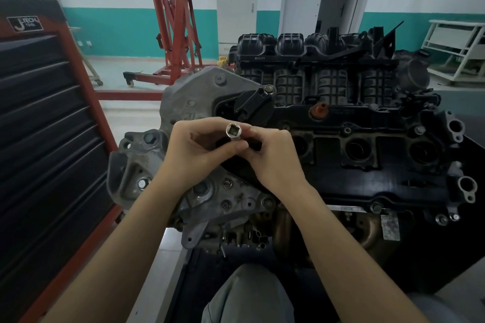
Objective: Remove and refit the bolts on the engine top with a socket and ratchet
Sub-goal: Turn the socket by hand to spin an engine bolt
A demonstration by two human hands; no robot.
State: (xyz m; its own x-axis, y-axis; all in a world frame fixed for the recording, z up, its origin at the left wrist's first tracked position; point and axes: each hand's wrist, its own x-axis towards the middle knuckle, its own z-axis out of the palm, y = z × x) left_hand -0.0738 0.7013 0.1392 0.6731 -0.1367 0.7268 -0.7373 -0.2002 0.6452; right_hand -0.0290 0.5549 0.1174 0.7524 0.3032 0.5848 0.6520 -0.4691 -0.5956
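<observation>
Both forearms reaching forward from the near edge, bare, converging over the near-left part of the engine (328, 139). Left hand (195, 148) coming in from the left, wrist bent slightly, fingers curled around the lower body of a silver socket (234, 132), thumb laid across it toward the right. Right hand (271, 156) meeting it from the right, back of the hand turned up, fingertips pinching the same socket from the far-right side; thumb hidden beneath, so its exact placement not discernible. Socket held upright between the two hands, tilted a little toward the viewer, its square drive hole facing up and open to view, raised above the dark valve cover. No contact visible between socket and engine. Just beyond the hands, a black oil filler cap (253, 107) with a bolt (268, 89) at its far-right edge. Further right along the cover, an orange plug (320, 110) and a row of round openings. Ribbed black intake manifold (315, 65) at the far side. Black tool cabinet (44, 123) with red frame standing at the left, drawers closed. Red engine hoist (178, 21) well behind, against the white and teal wall. Grey trouser leg at the near centre.
</observation>
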